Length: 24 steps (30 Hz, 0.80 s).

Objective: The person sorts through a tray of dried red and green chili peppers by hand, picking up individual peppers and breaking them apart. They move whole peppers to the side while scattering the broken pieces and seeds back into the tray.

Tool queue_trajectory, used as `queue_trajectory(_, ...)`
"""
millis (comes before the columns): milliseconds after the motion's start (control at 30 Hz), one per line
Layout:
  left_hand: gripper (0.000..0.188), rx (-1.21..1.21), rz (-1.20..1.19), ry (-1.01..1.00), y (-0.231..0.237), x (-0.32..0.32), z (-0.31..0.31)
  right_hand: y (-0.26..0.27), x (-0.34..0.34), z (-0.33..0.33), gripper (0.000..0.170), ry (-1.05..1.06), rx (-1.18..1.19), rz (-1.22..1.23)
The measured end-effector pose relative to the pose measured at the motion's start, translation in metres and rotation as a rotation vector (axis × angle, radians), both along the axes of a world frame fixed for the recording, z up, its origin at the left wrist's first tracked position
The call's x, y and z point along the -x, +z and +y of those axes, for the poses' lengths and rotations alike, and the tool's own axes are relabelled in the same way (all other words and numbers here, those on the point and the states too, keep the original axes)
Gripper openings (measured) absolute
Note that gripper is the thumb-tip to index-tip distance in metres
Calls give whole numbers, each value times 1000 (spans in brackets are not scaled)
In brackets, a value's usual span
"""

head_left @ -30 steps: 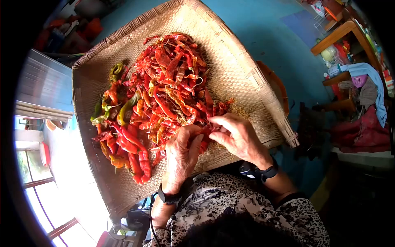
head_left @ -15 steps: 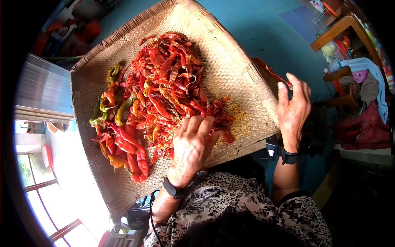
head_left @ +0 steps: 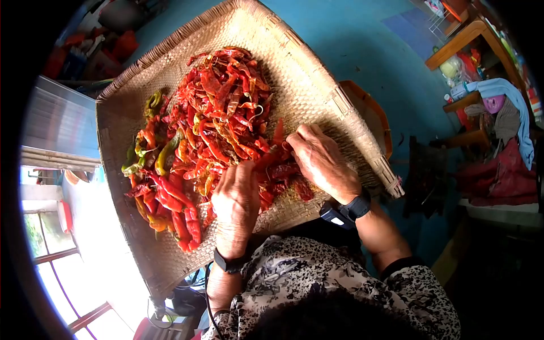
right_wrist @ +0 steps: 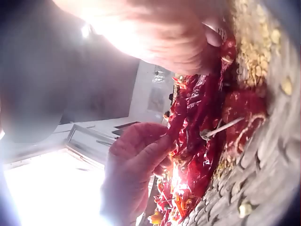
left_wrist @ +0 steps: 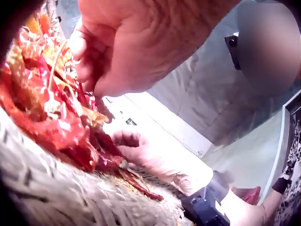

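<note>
A heap of dried red chili peppers (head_left: 221,102) lies in a woven bamboo tray (head_left: 303,73). My left hand (head_left: 233,201) is at the near edge of the heap. In the right wrist view, its thumb and finger pinch a dark red chili pepper (right_wrist: 177,117). My right hand (head_left: 324,164) reaches down from the other side, bent fingertips among dark red chilies; I cannot tell whether they hold one. Close by, a chili with a pale stem (right_wrist: 228,127) lies on the weave. Loose yellow seeds (right_wrist: 256,52) are scattered beside the right hand.
Fresher peppers, some green (head_left: 168,153), lie along the heap's left side. Past the tray's right rim is a container with an orange rim (head_left: 387,122). A wooden rack with cloths (head_left: 504,102) stands to the right. A bright window (head_left: 48,232) is at left.
My right hand went out past the tray's right rim with a chili, then came back to the heap without it. The left hand has shifted slightly left.
</note>
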<state>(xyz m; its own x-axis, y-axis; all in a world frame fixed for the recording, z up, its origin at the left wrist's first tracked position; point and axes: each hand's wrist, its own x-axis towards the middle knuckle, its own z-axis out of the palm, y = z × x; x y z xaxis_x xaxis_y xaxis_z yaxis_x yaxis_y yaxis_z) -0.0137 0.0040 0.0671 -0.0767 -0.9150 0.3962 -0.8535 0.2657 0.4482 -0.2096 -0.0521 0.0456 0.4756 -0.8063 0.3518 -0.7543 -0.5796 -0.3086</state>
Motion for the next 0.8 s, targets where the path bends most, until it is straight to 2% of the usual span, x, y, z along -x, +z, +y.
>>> queue_trajectory(133,10,-42,153,64,-4,-15,4,3,-3,3,16,9,-48,-50)
queue_trajectory(233,9,-35,283,72,-3,-17,5,4,-8,3,14,-13,66,-108)
queue_trajectory(267,10,-78,313,85,-5,-19,6,3,-9,1,17,7,-9,-106)
queue_trajectory(300,10,-78,315,90,-6,-19,7,3,-9,0,20,26,-84,-103)
queue_trajectory(433,9,-64,361,87,-5,-17,11,0,-8,1,17,66,-34,-123)
queue_trajectory(500,9,-93,407,105,-5,-20,13,-13,-2,2,14,-35,-52,-247)
queue_trajectory(533,9,-92,408,115,-5,-23,14,-13,1,1,11,-40,139,-332)
queue_trajectory(567,8,-107,422,120,-7,-26,14,1,6,7,13,-111,106,-368)
queue_trajectory(633,8,-122,438,132,-9,-29,14,35,21,10,16,-167,261,-404)
queue_trajectory(700,8,-92,422,133,-10,-29,14,46,45,11,20,-397,296,-340)
queue_trajectory(767,11,-111,457,144,-15,-29,14,55,63,11,32,-641,345,-14)
queue_trajectory(800,12,-108,458,140,-16,-28,14,54,66,10,36,-644,365,-33)
